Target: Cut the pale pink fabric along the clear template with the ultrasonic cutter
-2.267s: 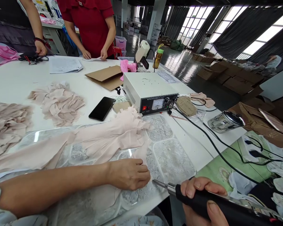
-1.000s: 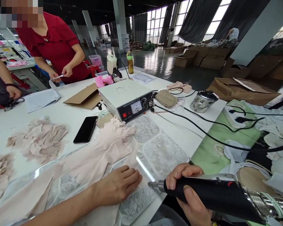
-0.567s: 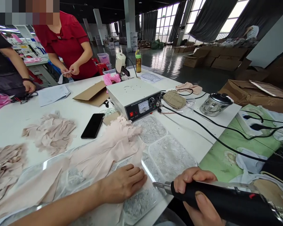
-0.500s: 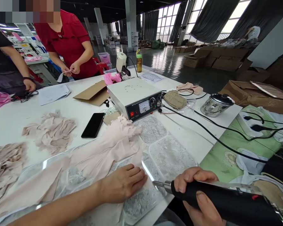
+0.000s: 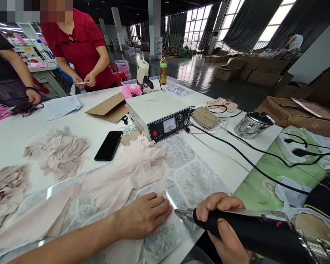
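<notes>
My left hand (image 5: 144, 216) lies palm down, fingers flat, on the pale pink fabric (image 5: 126, 183) spread over a clear patterned mat (image 5: 200, 181). My right hand (image 5: 222, 220) is wrapped round a black ultrasonic handpiece (image 5: 253, 233), thumb along its near side. Its pointed metal tip (image 5: 181, 212) is just right of my left fingertips, over the fabric's edge; whether it touches is hard to tell. Cut strips fan out at the fabric's far end. A white control box (image 5: 159, 110) with a dial and red switch stands behind the mat.
A black phone (image 5: 108, 146) and heaps of pink fabric strips (image 5: 59, 152) lie left. At right are a steel pot (image 5: 253, 126) and a black cable (image 5: 236, 148) from the box. Across the table a person in red (image 5: 79, 47) holds a white strip; another person stands beside.
My right hand and the handpiece have shifted slightly left, bringing the tip nearer my left fingertips. My left hand stays in place on the fabric.
</notes>
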A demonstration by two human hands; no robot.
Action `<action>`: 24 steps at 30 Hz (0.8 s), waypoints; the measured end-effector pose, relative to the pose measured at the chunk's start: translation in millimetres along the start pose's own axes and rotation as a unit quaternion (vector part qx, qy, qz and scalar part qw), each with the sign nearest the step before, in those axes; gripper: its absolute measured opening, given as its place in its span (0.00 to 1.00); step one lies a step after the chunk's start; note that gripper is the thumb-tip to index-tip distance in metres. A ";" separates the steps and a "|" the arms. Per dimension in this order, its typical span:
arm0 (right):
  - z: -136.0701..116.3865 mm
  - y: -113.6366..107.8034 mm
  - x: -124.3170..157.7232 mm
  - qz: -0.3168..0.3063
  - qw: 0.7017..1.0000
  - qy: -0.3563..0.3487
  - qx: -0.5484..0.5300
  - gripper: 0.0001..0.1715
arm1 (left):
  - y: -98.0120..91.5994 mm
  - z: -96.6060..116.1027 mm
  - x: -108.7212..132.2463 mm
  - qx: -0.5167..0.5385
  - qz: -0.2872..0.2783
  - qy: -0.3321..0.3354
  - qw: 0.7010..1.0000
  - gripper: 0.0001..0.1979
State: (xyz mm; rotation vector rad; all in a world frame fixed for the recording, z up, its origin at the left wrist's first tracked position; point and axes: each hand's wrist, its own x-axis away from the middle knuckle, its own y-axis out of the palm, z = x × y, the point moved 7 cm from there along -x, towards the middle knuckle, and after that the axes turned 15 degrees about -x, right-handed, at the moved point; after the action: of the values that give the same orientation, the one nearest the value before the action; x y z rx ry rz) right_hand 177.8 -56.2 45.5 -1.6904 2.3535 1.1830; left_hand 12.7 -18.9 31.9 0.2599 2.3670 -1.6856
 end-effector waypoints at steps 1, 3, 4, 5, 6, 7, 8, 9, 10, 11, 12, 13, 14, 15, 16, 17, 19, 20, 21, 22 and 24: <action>1.3 -1.3 0.9 -0.005 1.000 0.003 0.005 0.04 | 0.3 -0.3 0.0 0.001 -0.002 -0.001 1.000 0.13; 2.9 -2.0 2.0 -0.014 1.000 0.008 0.014 0.04 | 0.6 -0.9 0.3 0.008 -0.001 -0.003 1.000 0.14; 3.1 -1.2 2.2 -0.016 1.000 0.011 0.016 0.04 | 0.9 -0.8 0.6 0.011 -0.001 -0.003 1.000 0.14; 2.4 -0.1 2.2 -0.016 1.000 0.009 0.016 0.04 | 1.3 -0.5 0.8 0.013 -0.002 -0.002 1.000 0.14; 1.0 1.7 2.2 -0.017 1.000 0.006 0.013 0.04 | 1.7 -0.3 1.1 0.014 -0.002 -0.002 1.000 0.14; -0.6 3.6 2.2 -0.016 1.000 0.002 0.010 0.04 | 2.1 0.1 1.3 0.014 -0.002 -0.002 1.000 0.13; -2.2 5.1 2.3 -0.015 1.000 -0.001 0.006 0.04 | 2.4 0.4 1.4 0.013 -0.003 -0.002 1.000 0.13; -3.3 6.2 2.5 -0.015 1.000 -0.001 0.004 0.05 | 2.6 0.5 1.5 0.012 -0.003 -0.005 1.000 0.13; -3.4 7.1 2.8 -0.017 1.000 0.003 0.004 0.05 | 2.4 0.5 1.6 0.012 -0.001 -0.007 1.000 0.13; -3.2 7.6 3.1 -0.022 1.000 0.009 0.004 0.05 | 2.3 0.5 1.7 0.012 0.000 -0.009 1.000 0.13; -2.6 7.6 3.5 -0.027 1.000 0.014 0.004 0.04 | 2.1 0.5 1.8 0.013 0.001 -0.010 1.000 0.13; -2.1 7.2 3.8 -0.033 0.999 0.017 0.005 0.04 | 1.9 0.2 2.0 0.012 0.001 -0.011 1.000 0.14; -1.9 6.6 4.1 -0.038 0.999 0.017 0.006 0.03 | 2.0 -0.3 2.4 0.010 0.000 -0.012 1.000 0.14; -1.6 5.4 4.3 -0.039 0.999 0.016 0.007 0.03 | 2.4 -0.9 2.9 0.006 -0.004 -0.013 1.000 0.14; -1.2 4.1 4.4 -0.038 0.999 0.016 0.007 0.03 | 2.9 -1.9 3.7 0.002 -0.007 -0.014 1.000 0.15; -0.5 2.7 4.4 -0.034 0.999 0.019 0.008 0.03 | 3.5 -3.1 4.6 -0.003 -0.012 -0.017 1.000 0.15; 0.8 1.1 4.4 -0.025 0.999 0.027 0.008 0.04 | 4.8 -5.9 6.7 -0.008 -0.020 -0.023 0.999 0.16; 0.8 1.0 4.3 -0.022 0.999 0.028 0.007 0.05 | 5.3 -7.4 7.7 -0.009 -0.023 -0.028 0.999 0.16; 0.8 1.2 4.3 -0.020 0.999 0.029 0.008 0.05 | 5.7 -8.7 8.5 -0.007 -0.025 -0.032 0.999 0.16; 0.3 1.7 4.2 -0.019 0.999 0.026 0.010 0.06 | 6.1 -9.8 9.1 -0.004 -0.028 -0.035 0.999 0.15; -0.7 3.2 4.4 -0.021 0.999 0.021 0.011 0.07 | 6.2 -11.2 9.7 0.004 -0.031 -0.040 0.999 0.15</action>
State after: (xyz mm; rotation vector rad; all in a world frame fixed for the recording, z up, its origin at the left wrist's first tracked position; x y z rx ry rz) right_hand 173.7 -59.7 46.0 -1.7660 2.3332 1.1213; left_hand 4.3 -6.2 27.1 0.1186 2.3329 -1.6997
